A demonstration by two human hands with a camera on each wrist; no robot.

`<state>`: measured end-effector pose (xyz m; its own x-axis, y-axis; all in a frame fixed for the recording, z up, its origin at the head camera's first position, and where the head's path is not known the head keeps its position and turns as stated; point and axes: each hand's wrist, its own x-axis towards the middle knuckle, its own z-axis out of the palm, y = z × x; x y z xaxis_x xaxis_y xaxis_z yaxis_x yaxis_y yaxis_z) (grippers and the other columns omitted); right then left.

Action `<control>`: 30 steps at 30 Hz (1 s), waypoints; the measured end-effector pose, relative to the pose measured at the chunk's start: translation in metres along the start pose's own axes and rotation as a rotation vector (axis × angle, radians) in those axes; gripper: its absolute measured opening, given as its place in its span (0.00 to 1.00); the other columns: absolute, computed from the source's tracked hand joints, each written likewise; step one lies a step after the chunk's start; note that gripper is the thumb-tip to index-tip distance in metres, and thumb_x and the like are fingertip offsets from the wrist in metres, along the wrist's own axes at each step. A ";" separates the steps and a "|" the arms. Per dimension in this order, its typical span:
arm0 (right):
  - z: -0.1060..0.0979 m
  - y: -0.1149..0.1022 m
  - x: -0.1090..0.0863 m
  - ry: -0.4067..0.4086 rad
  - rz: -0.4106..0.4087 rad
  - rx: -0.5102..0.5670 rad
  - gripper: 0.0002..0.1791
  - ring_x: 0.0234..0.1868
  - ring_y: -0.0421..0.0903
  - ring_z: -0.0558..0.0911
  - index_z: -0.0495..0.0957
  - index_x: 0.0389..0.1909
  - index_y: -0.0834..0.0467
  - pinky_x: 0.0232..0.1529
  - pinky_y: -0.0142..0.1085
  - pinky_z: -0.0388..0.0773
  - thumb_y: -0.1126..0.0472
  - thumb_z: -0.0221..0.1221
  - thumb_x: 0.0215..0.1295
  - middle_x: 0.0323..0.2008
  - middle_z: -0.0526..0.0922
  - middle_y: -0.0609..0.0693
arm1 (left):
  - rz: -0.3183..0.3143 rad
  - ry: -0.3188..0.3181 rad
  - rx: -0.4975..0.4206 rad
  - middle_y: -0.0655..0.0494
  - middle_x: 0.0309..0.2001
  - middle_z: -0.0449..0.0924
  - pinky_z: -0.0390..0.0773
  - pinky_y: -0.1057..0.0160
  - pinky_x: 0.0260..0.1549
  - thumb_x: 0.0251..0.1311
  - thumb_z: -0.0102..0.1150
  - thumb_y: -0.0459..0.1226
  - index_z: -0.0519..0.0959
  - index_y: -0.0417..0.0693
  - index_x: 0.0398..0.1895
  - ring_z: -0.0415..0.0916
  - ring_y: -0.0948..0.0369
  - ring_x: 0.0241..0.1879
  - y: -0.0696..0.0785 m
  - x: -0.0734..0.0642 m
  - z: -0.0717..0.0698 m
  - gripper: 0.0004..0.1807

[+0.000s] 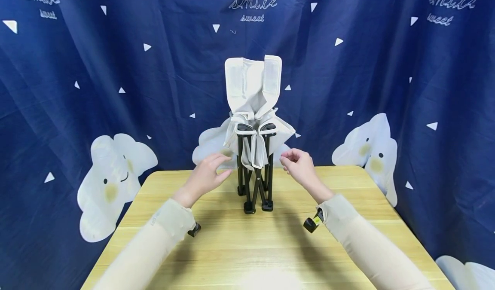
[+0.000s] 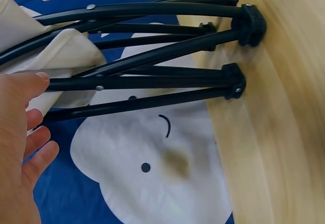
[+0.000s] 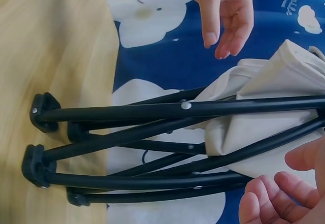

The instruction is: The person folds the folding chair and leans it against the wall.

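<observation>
A small folding chair [image 1: 253, 88] with white fabric and black tube legs stands upright on the wooden table, its legs drawn close together. Its fabric back rises at the top, with both side edges folded inward, and loose fabric hangs between the legs. To the left of the legs is my left hand [image 1: 204, 176], fingers spread loosely and holding nothing. My right hand [image 1: 299, 165] hovers on the other side, its fingers gently bent with nothing in them. In the left wrist view, crossed black legs [image 2: 167, 56] end in plastic feet on the tabletop.
The light wooden table [image 1: 216, 251] reaches back to a dark blue curtain [image 1: 185, 79] printed with white clouds and triangles. Black devices [image 1: 310, 224] are strapped under both wrists, close above the tabletop.
</observation>
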<state>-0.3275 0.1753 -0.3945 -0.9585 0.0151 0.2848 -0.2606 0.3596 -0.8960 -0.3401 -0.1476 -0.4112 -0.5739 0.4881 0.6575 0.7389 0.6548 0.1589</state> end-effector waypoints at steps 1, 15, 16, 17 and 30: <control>0.001 0.001 -0.001 -0.001 0.004 0.002 0.07 0.28 0.47 0.84 0.85 0.43 0.67 0.28 0.26 0.80 0.66 0.64 0.73 0.29 0.87 0.54 | -0.002 -0.005 -0.003 0.43 0.52 0.90 0.85 0.47 0.60 0.62 0.77 0.35 0.87 0.38 0.56 0.88 0.46 0.54 0.000 -0.001 0.002 0.20; 0.010 0.026 -0.009 -0.007 0.020 -0.023 0.07 0.25 0.36 0.80 0.85 0.42 0.69 0.28 0.26 0.79 0.67 0.64 0.73 0.30 0.88 0.58 | -0.064 -0.067 0.000 0.45 0.55 0.90 0.85 0.47 0.63 0.63 0.77 0.37 0.86 0.38 0.57 0.87 0.47 0.57 -0.001 -0.021 0.026 0.21; 0.011 0.028 -0.010 -0.008 0.023 -0.021 0.06 0.25 0.36 0.80 0.84 0.42 0.69 0.28 0.26 0.78 0.67 0.64 0.73 0.31 0.88 0.58 | -0.069 -0.071 0.001 0.45 0.55 0.90 0.84 0.47 0.63 0.63 0.77 0.37 0.86 0.39 0.57 0.87 0.47 0.57 -0.001 -0.022 0.028 0.21; 0.011 0.030 -0.010 -0.011 0.024 -0.019 0.07 0.26 0.37 0.80 0.84 0.42 0.69 0.28 0.26 0.78 0.68 0.63 0.73 0.31 0.88 0.58 | -0.075 -0.078 0.001 0.45 0.56 0.90 0.84 0.47 0.64 0.63 0.77 0.37 0.86 0.39 0.58 0.87 0.47 0.58 -0.001 -0.024 0.029 0.22; 0.019 0.050 -0.019 -0.017 0.024 -0.081 0.05 0.28 0.39 0.79 0.85 0.40 0.66 0.30 0.29 0.75 0.67 0.67 0.70 0.29 0.86 0.54 | -0.133 -0.129 -0.036 0.41 0.58 0.88 0.82 0.43 0.66 0.64 0.76 0.37 0.85 0.38 0.58 0.86 0.43 0.60 0.001 -0.039 0.044 0.22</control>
<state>-0.3246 0.1750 -0.4510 -0.9664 0.0094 0.2569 -0.2275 0.4339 -0.8717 -0.3331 -0.1403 -0.4692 -0.7064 0.4700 0.5292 0.6642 0.6984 0.2665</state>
